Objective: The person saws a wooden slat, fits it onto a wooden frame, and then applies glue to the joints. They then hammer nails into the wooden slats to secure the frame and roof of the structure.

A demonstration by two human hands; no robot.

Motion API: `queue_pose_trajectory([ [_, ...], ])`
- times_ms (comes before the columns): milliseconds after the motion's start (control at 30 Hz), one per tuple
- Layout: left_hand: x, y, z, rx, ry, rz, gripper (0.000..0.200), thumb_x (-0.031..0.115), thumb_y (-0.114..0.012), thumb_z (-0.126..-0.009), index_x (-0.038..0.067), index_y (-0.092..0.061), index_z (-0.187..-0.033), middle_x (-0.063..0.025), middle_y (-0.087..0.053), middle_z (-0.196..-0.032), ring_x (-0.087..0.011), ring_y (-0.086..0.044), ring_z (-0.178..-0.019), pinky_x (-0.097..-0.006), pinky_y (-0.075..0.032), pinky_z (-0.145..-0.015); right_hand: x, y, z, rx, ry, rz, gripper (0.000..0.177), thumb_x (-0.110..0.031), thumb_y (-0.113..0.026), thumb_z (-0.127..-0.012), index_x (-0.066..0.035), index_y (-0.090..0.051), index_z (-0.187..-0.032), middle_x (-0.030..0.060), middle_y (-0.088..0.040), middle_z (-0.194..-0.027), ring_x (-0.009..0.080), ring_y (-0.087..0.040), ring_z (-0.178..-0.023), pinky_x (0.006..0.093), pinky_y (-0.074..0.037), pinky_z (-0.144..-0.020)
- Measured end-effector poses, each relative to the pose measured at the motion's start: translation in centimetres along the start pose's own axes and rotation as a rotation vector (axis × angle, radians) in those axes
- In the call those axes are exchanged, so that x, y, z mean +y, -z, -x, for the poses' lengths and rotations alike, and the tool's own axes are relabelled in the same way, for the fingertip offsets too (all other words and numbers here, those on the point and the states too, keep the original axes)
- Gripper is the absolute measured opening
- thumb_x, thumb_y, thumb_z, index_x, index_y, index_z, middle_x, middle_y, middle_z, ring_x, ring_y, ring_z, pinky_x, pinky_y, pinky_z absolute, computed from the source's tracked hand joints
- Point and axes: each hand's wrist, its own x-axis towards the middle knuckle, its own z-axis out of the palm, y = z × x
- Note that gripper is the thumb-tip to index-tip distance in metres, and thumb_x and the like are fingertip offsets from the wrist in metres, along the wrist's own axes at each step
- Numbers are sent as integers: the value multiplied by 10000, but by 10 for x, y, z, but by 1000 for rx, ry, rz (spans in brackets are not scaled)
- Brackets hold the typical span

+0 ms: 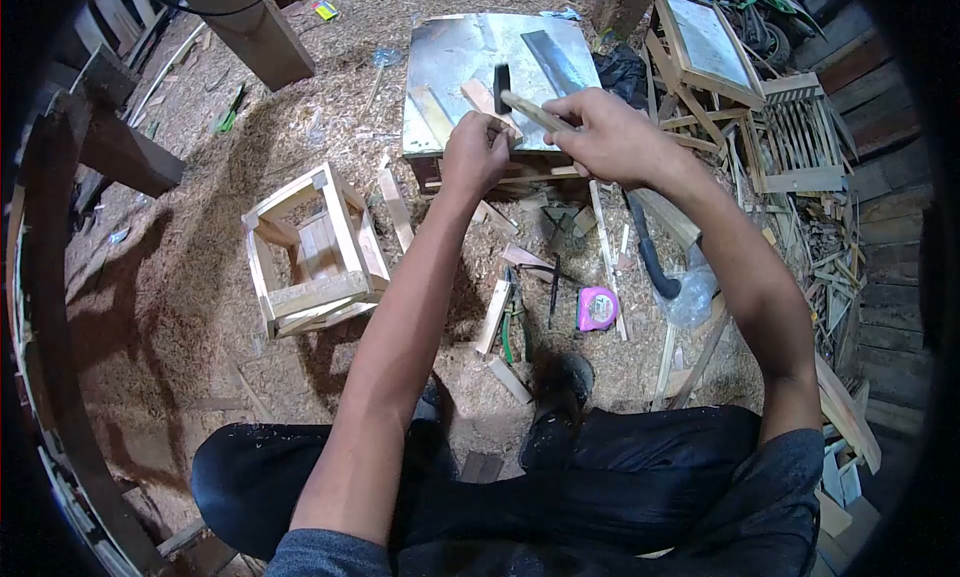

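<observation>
My right hand [612, 142] grips a hammer [537, 112] by its wooden handle. The dark hammer head [502, 85] is above the metal-topped low table [440, 52]. Close below it, my left hand [478, 152] is closed in a pinch at the table's near edge; whatever the fingertips hold is too small to make out. A short wooden strip [480, 96] lies on the tabletop just beyond the left fingers. To its left rests a second wooden strip [430, 114], and a flat dark metal piece [548, 61] lies to the right.
A wooden frame [318, 289] sits on the sawdust floor at left. Between my feet and the table are pliers [516, 327], a pink tape measure [597, 309] and scrap wood. A dark curved tool handle [650, 252] lies right, with stacked wooden frames [705, 52] behind. Posts stand at left.
</observation>
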Motion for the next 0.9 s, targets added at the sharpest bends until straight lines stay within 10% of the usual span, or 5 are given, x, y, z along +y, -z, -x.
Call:
queue_pose_trajectory([
  [400, -1, -2, 2, -6, 17, 4, 181, 143, -712, -855, -29, -681, -904, -163, -624, -812, -252, -624, -689, -364, -494, -651, -1, 4, 2, -45, -3, 201, 290, -145, -600, -903, 6, -661, -1143, 210, -674, -784, 250, -653, -691, 390, -501, -687],
  [467, -1, -1, 2, 7, 19, 19, 184, 145, -715, -853, -29, -679, -901, -163, -622, -812, -252, -624, -691, -363, -494, -653, 7, -5, 2, 225, 145, 197, 274, -135, -589, -899, 3, -670, -1121, 230, -675, -804, 285, -673, -724, 406, -508, -713],
  [800, -1, -1, 1, -10, 27, -8, 182, 143, -714, -849, -33, -681, -882, -161, -641, -799, -244, -637, -688, -370, -499, -645, -1, 3, 6, -41, 58, 277, 327, -153, -601, -900, 0, -654, -1184, 261, -680, -897, 340, -691, -832, 410, -514, -759],
  [900, -2, -1, 1, -3, 4, -26, 181, 144, -718, -847, -31, -690, -880, -160, -644, -794, -242, -638, -683, -365, -501, -644, -2, -1, 9, 210, 118, 235, 320, -149, -596, -895, 5, -659, -1168, 250, -684, -893, 340, -688, -826, 412, -516, -765],
])
